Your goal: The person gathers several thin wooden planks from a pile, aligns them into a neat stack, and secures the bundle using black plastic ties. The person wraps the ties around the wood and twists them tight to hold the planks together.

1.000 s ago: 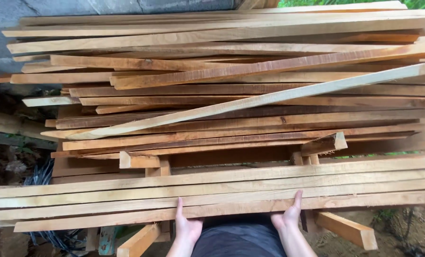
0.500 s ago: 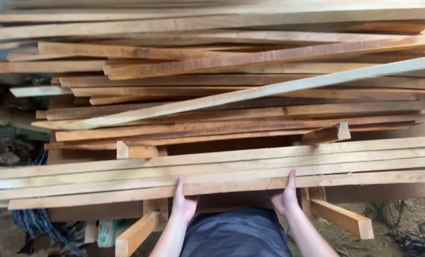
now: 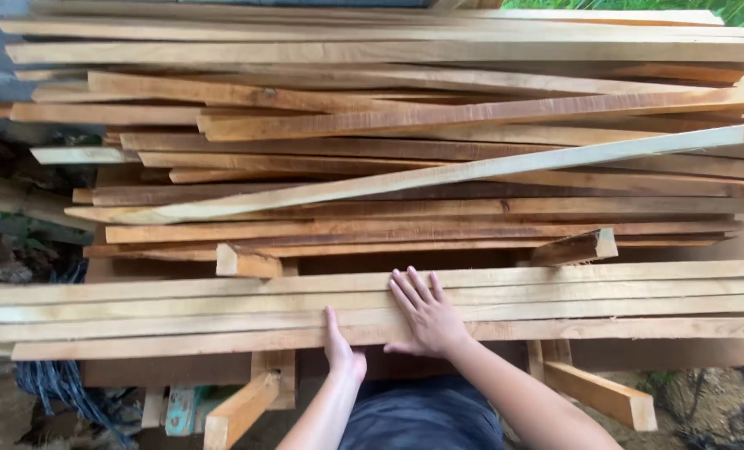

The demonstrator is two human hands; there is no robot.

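Pale sawn wood fills the view. The right hand lies flat, fingers spread wide, palm down on the near row of planks; it grips nothing and only presses on the top faces. The left hand hooks the nearest plank at its front edge, thumb on top; whether the fingers close underneath cannot be told, as they are hidden. This placing judges as a steadying hold: one hand weights the row, the other catches its edge.

The near row lies side by side, lengthwise left to right, directly in front of the body, resting on short wooden supports that project toward the person. Beyond it sits a loose stack of planks, most parallel, with one light plank lying diagonally across the top.

Open room exists only at the front edge, toward the body, and at the plank ends on the left, where dark ground shows
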